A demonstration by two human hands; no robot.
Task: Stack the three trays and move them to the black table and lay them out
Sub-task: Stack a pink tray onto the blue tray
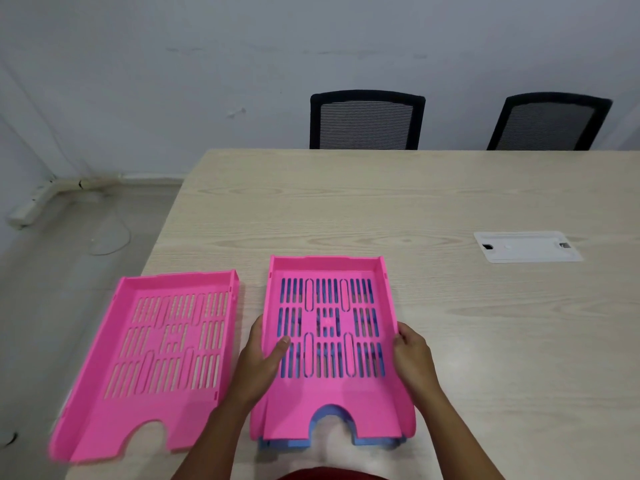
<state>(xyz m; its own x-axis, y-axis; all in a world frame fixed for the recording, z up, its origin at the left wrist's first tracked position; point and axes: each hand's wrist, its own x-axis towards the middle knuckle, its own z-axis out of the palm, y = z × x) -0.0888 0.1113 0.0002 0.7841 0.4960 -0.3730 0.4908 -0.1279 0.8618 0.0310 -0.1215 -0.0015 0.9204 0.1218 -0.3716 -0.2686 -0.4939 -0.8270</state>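
A pink slotted tray sits nested on a blue tray, whose blue shows through the slots and along the front edge. My left hand grips the pink tray's left wall, thumb inside on the floor. On the opposite wall, my right hand holds the right rim. A second pink tray lies flat by itself to the left, overhanging the table's left edge a little. The black table is not in view.
The trays rest on a light wood table. A white cable-port cover is set into it at the right. Two black mesh chairs stand at the far edge. Floor and a cable lie to the left.
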